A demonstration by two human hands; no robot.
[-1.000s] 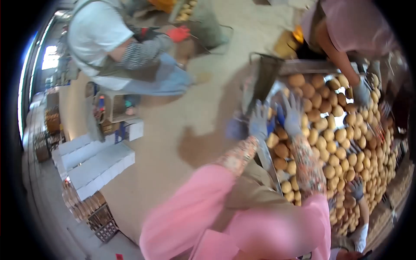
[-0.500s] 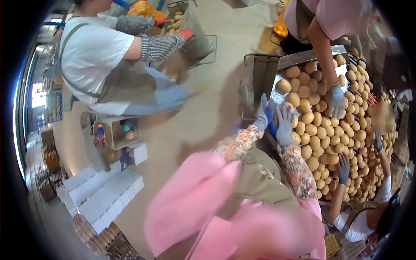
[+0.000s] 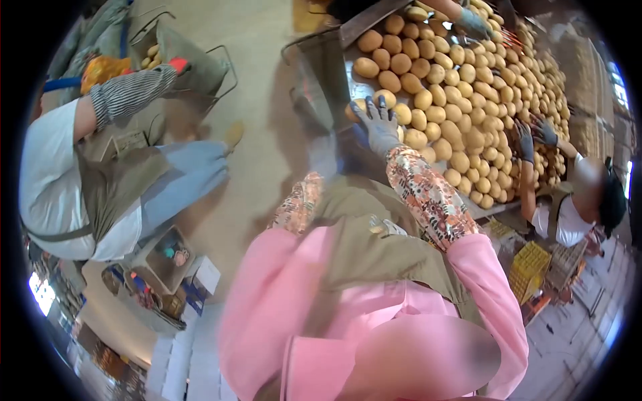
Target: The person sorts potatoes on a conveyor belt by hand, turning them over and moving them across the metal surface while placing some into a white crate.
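Observation:
Potatoes (image 3: pixel 461 113) cover a sloping metal sorting table (image 3: pixel 371 21) in front of me. My right hand (image 3: pixel 380 128), in a grey-blue glove, lies over the table's near-left corner. Its fingers are spread and touch or nearly touch the potatoes at the edge. Left of it, my left hand (image 3: pixel 324 157) hangs low beside the table, near a grey sack (image 3: pixel 314 80) on a metal frame. Motion smears that glove, so its fingers do not show clearly. Flowered sleeve covers (image 3: pixel 428 194) are on both my forearms.
Across the table a co-worker's gloved hand (image 3: pixel 475 24) reaches onto the potatoes; another person's two gloved hands (image 3: pixel 535 135) work at the right side. On the left, a person (image 3: pixel 60 180) holds a sack of potatoes (image 3: pixel 194 63). Yellow crates (image 3: pixel 528 267) stand at right.
My left hand has moved from the table corner down and left, away from my right hand. My right hand stays near the corner potatoes. The whole view has turned and shifted.

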